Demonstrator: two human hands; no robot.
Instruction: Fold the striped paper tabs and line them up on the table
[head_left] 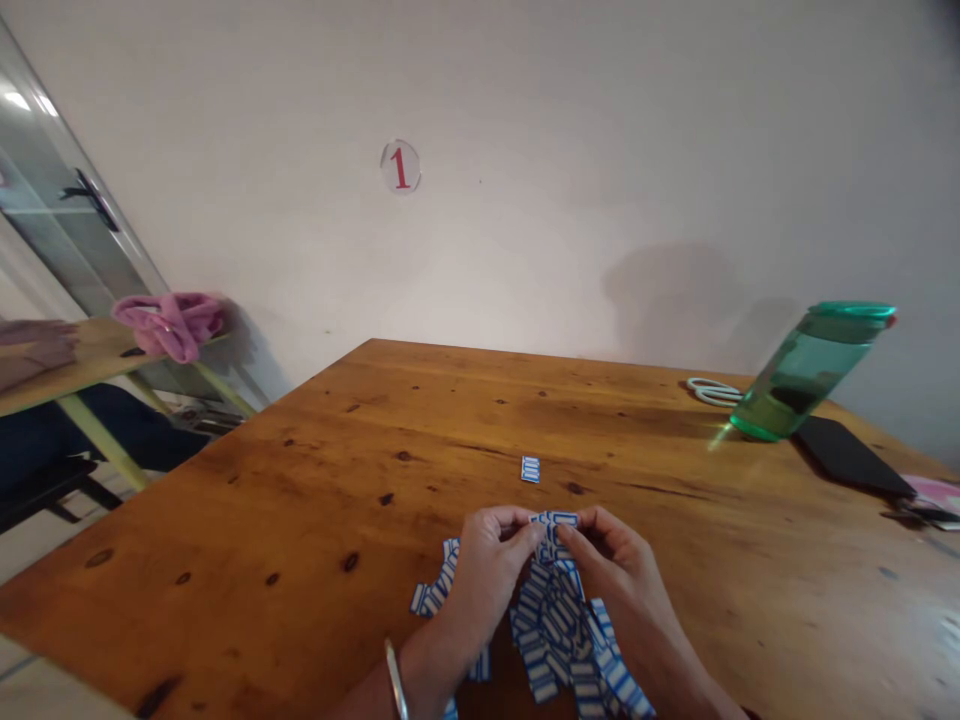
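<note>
Both hands meet over the near part of the table. My left hand (486, 562), with a bangle at its wrist, pinches the left side of a small blue-and-white printed label strip (553, 521). My right hand (619, 568) grips the same strip by its right side, thumb on top. Just below the fingers lies a heap of similar label strips (551, 625), overlapping at many angles. More strips (433, 590) stick out beyond my left hand, partly hidden by it. A separate small label piece (530, 469) rests flat, farther off on the wood. The print is too small to read.
On the right of the wooden table (315, 460) stand a green bottle (814, 375), a coiled white cable (712, 391) and a dark flat case (853, 456). A pink cloth (172, 322) lies on another table at left. A wall rises behind.
</note>
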